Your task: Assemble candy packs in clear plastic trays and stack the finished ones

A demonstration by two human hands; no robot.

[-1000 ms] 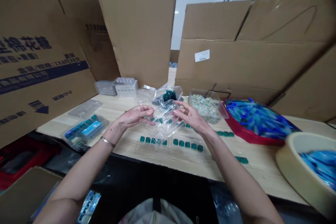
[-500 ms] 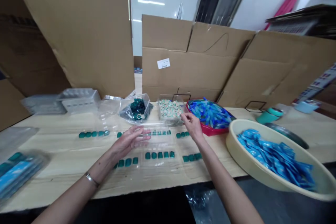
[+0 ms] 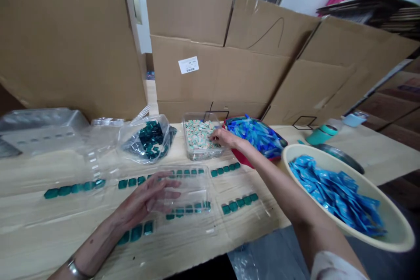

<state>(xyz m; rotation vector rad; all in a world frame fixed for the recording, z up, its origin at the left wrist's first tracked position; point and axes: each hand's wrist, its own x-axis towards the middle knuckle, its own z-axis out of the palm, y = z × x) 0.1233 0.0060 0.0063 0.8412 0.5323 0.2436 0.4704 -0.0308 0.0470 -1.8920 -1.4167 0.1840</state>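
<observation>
Far left of the left grip (image 3: 144, 199), a row of small teal pieces (image 3: 74, 190) on a pale wood-grain surface (image 3: 33, 223). Ahead of that grip, a clear plastic bag (image 3: 147, 142) of dark teal pieces. The grip itself wide, fingers spread and resting on a clear plastic tray (image 3: 183, 188), with a row of teal pieces (image 3: 188, 210) showing through it, and another just below the hand (image 3: 136, 232). Ahead and right of that tray, a clear tub (image 3: 198, 138) of pale and green pieces. Right grip (image 3: 226, 138) narrow, fingers curled at the tub's right side; whether anything sits between them, impossible to tell. Just below that grip, two rows of teal pieces (image 3: 225, 170) on clear plastic. To its right, a red tray (image 3: 246, 159) heaped with blue packets, then a tilted cream basin (image 3: 328, 223) of more blue packets, with a teal cup (image 3: 321, 134) behind its rim.
</observation>
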